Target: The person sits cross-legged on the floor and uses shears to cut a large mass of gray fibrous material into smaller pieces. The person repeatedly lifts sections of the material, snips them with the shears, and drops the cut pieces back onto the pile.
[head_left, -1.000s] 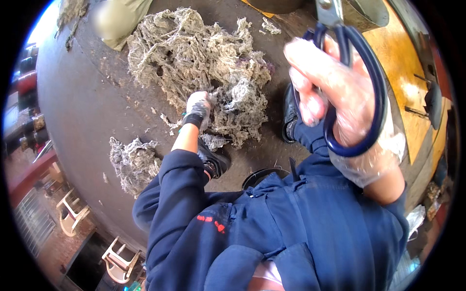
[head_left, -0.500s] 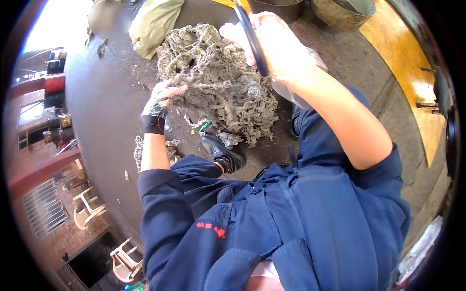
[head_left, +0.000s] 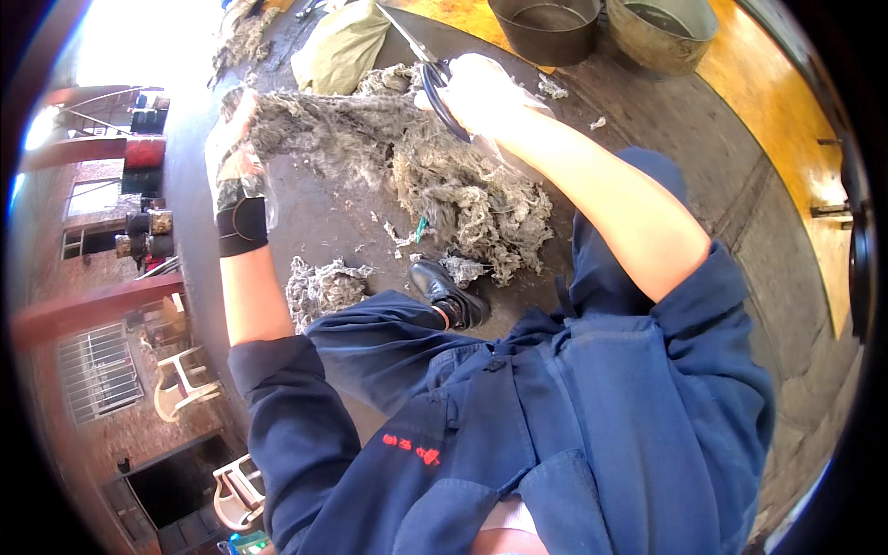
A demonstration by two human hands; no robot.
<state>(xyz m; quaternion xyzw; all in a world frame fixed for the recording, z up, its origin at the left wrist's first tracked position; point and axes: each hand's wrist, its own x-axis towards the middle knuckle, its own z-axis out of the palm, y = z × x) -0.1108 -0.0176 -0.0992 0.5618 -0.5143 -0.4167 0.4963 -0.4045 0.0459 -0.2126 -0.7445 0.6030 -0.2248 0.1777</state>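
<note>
A matted heap of grey fibre waste (head_left: pixel 472 199) lies on the dark floor in front of me. My left hand (head_left: pixel 231 139), in a clear plastic glove with a black wristband, grips one end of the fibre and draws a long strip out to the left. My right hand (head_left: pixel 486 97), also in a thin clear glove, is closed round black-handled scissors (head_left: pixel 442 100) above the heap's far side. Their metal blades point away to the upper left. Whether the right fingers also pinch fibre is hidden.
A smaller fibre clump (head_left: pixel 326 289) lies near my black shoe (head_left: pixel 448 291). Behind the heap rests a pale green sack (head_left: pixel 338 48). Two round metal tubs, a dark one (head_left: pixel 544 32) and a lighter one (head_left: pixel 659 37), stand far right by a yellow floor area (head_left: pixel 772 116). Beige chairs (head_left: pixel 183 384) are at left.
My left hand has moved left and away, stretching the fibre into a long strip. My right hand with the scissors has shifted left and slightly down. The scissor blades now show fully.
</note>
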